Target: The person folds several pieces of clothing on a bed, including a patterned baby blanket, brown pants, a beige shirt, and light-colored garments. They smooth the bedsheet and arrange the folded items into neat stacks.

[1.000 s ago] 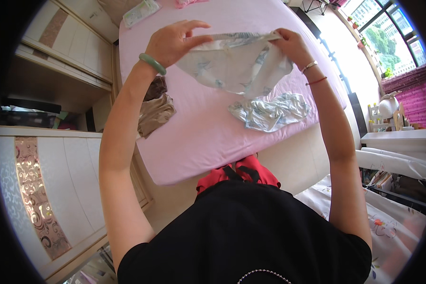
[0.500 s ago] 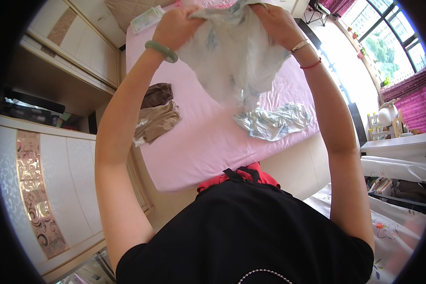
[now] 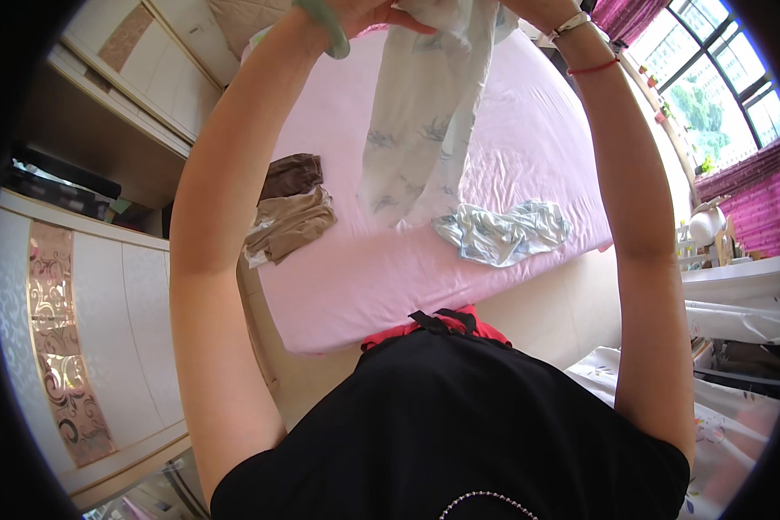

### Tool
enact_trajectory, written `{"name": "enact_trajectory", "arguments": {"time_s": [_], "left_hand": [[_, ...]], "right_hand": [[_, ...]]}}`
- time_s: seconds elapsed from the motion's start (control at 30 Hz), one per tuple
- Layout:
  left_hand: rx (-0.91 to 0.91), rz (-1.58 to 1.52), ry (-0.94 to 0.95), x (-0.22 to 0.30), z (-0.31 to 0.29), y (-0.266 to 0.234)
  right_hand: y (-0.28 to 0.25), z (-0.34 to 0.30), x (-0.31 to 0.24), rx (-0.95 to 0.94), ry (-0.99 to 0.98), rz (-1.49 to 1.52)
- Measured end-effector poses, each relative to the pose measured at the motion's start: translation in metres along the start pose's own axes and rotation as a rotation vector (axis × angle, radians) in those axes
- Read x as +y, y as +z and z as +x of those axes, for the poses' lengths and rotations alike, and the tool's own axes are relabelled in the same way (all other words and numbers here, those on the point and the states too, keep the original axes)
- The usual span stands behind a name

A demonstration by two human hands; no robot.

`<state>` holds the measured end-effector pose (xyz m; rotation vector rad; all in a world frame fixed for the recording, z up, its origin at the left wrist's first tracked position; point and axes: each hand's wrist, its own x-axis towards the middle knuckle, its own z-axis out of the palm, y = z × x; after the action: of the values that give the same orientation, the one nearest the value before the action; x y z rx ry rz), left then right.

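A home bedroom, with a pink-sheeted bed (image 3: 338,295), pale patterned cabinets (image 3: 139,329) and magenta curtains (image 3: 758,204) by a window (image 3: 698,102).

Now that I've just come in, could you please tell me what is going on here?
A person's left hand and right hand, both partly cut off at the top edge, hold up a pale patterned garment over a pink bed. A crumpled white-and-blue garment lies toward the right; a dark brown cloth and a tan cloth lie at the left.
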<state>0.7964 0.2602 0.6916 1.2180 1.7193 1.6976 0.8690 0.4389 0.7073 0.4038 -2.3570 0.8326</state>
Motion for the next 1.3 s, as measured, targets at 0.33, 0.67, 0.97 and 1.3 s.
{"name": "enact_trajectory", "arguments": {"time_s": [0.33,0.67,0.97,1.3], "left_hand": [[0.288,0.416,-0.037,-0.036,-0.014,-0.043],[0.177,0.433,0.023,-0.051,-0.017,-0.059],[0.418,0.47,0.404,-0.068,-0.018,-0.034],[0.322,0.067,0.228,-0.122,0.0,0.034]], "right_hand": [[0.043,-0.011,0.023,-0.166,0.197,-0.178],[0.083,-0.01,0.004,-0.203,0.248,0.48],[0.078,-0.007,0.037,0.157,0.162,-0.007],[0.045,-0.016,0.006,-0.221,0.302,0.029]]}}
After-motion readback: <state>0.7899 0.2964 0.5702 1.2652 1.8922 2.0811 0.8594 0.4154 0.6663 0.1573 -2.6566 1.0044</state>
